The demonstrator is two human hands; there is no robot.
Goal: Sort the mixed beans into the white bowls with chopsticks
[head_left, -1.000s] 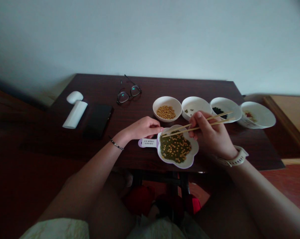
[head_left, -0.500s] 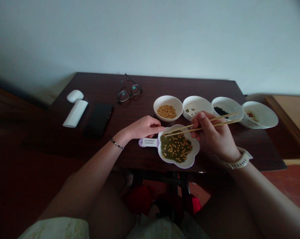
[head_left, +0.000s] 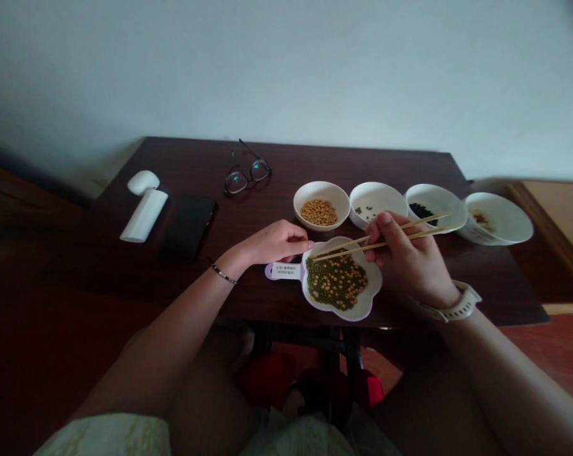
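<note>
A white flower-shaped dish [head_left: 372, 286] with a purple edge and short labelled handle lies near the table's front. Green mung beans [head_left: 321, 282] fill much of it, with yellow soybeans [head_left: 346, 273] scattered among them. At its upper left rim, my left hand [head_left: 282, 243] is closed, fingertips holding the edge. My right hand [head_left: 404, 252] grips a pair of wooden chopsticks [head_left: 357, 250], whose tips rest close together at the beans on the dish's left side. Whether a bean sits between the tips is too small to tell.
Behind the dish stand a bowl of soybeans [head_left: 318, 213], a bowl with a few green beans [head_left: 385, 197], a bowl of black beans [head_left: 423, 213] and a bowl with reddish and pale bits [head_left: 509, 220]. Glasses [head_left: 248, 177], a black phone [head_left: 190, 227] and a white device [head_left: 145, 215] lie leftward.
</note>
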